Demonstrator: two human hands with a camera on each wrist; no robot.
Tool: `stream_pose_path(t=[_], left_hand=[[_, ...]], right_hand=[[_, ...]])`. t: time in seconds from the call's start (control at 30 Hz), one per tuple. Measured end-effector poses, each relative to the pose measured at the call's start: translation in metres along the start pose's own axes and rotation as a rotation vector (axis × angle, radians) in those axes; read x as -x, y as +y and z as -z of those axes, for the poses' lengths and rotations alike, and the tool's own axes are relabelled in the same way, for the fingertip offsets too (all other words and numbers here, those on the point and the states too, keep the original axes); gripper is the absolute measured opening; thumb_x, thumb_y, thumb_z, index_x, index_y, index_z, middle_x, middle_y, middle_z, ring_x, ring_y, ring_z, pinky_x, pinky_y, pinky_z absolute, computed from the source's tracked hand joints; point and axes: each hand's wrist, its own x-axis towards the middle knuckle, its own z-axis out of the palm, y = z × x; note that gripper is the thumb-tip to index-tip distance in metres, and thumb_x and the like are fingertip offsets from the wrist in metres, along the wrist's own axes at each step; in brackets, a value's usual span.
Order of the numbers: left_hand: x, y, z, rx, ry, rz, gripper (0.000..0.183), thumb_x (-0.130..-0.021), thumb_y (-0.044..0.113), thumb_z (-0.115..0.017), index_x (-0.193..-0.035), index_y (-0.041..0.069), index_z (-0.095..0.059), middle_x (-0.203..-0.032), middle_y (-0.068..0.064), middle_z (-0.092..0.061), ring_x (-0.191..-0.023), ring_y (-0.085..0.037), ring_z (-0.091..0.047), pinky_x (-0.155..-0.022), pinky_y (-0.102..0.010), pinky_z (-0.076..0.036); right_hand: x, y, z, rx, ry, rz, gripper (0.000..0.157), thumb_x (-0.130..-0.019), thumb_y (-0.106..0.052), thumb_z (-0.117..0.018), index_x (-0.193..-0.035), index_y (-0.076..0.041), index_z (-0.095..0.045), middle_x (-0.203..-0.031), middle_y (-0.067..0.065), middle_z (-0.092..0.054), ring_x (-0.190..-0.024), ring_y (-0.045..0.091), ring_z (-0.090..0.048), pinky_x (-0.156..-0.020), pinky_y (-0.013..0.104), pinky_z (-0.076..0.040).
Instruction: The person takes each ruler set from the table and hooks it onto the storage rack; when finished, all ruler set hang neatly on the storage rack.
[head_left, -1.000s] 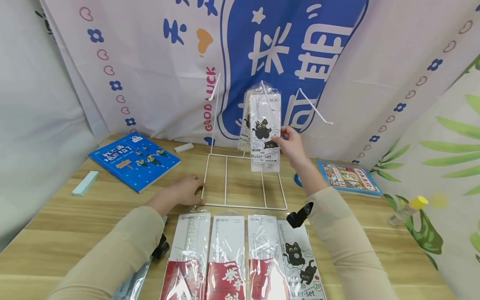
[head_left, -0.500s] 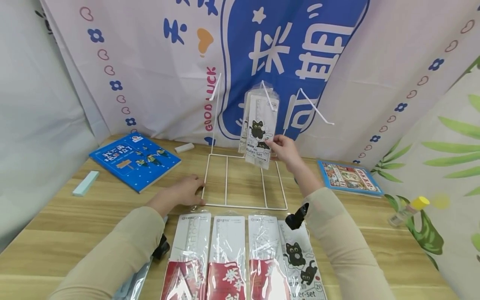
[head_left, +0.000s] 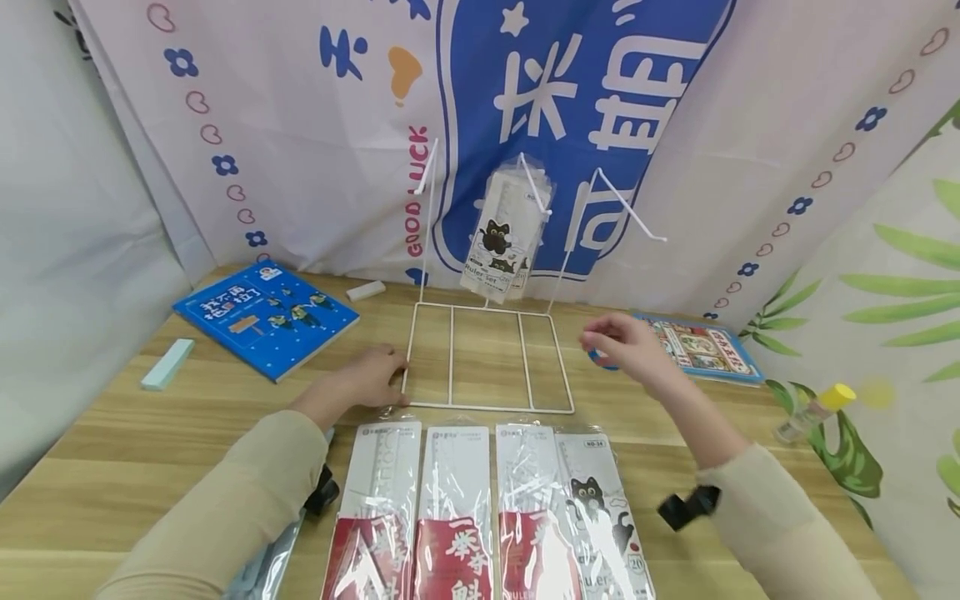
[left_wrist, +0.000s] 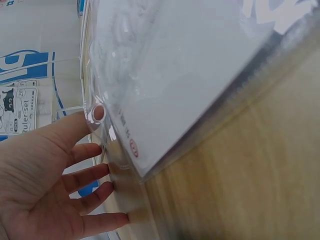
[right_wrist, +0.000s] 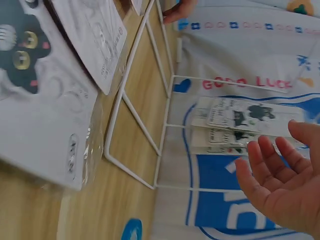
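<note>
Moved since half a second ago: my right hand (head_left: 626, 346) has let go of the front white cardboard ruler pack with black cats, in clear plastic (head_left: 498, 237), and backed off to the right; the pack now hangs more aslant, its bottom towards the left. Right fingers loosely bent, holding nothing, well apart from the packs. Left hand (head_left: 367, 379) hasn't shifted: fingertips at the left base rod of the white wire rack (head_left: 452, 358), fingers spread, not wrapped round anything; can't tell how hard they press. Hands well apart.

Cat pack is on the rack's middle white hook (head_left: 535, 185), overlapping others behind it; exact count unclear. Left hook (head_left: 427, 167) and right hook (head_left: 632, 206) carry nothing.

Risks, my guess: swinging packs could slide off if the hook gets bumped; rack looks light, so a forward pull could tip it if my left hand lifts.

Nearest me on the wood-grain table (head_left: 112, 467): three red-and-white plastic-sleeved packs (head_left: 459, 521) plus one flat cat-print pack (head_left: 588, 517). Farther out: blue book (head_left: 266, 321), mint block (head_left: 167, 364), white block (head_left: 366, 290), blue-edged picture book (head_left: 701, 350), yellow-capped tube (head_left: 813, 414). Behind, white-and-blue printed cloth (head_left: 322, 167); right, leaf-print covering (head_left: 915, 333).
</note>
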Motion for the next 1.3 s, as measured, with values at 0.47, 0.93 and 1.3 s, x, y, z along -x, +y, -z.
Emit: stream_pose_path(t=[0.47, 0.93, 1.3], left_hand=[[-0.002, 0.001, 0.009, -0.011, 0.008, -0.007, 0.059, -0.079, 0.03, -0.069, -0.125, 0.0, -0.049, -0.13, -0.028, -0.038, -0.118, -0.04, -0.039, -0.098, -0.05, -0.034], [-0.002, 0.001, 0.006, -0.019, 0.001, -0.003, 0.059, -0.079, 0.032, -0.069, -0.125, 0.001, -0.05, -0.132, -0.028, -0.036, -0.12, -0.04, -0.036, -0.1, -0.049, -0.031], [0.002, 0.005, 0.008, -0.017, -0.007, -0.008, 0.058, -0.08, 0.03, -0.068, -0.126, -0.001, -0.048, -0.133, -0.029, -0.035, -0.122, -0.042, -0.033, -0.1, -0.05, -0.03]], right_hand=[[0.132, 0.047, 0.022, 0.163, 0.069, 0.03, 0.023, -0.09, -0.009, -0.054, -0.105, 0.008, -0.053, -0.095, 0.015, -0.058, -0.08, 0.008, -0.057, -0.067, 0.027, -0.053], [0.143, 0.075, -0.037, 0.473, -0.157, -0.041, 0.05, -0.075, -0.044, -0.068, -0.098, -0.003, -0.053, -0.068, -0.003, -0.045, -0.054, 0.003, -0.038, -0.047, 0.02, -0.036], [0.144, 0.069, -0.049, 0.64, -0.107, -0.128, 0.073, -0.063, -0.051, -0.073, -0.113, -0.003, -0.049, -0.06, -0.008, -0.042, -0.046, 0.005, -0.033, -0.041, 0.021, -0.03]])
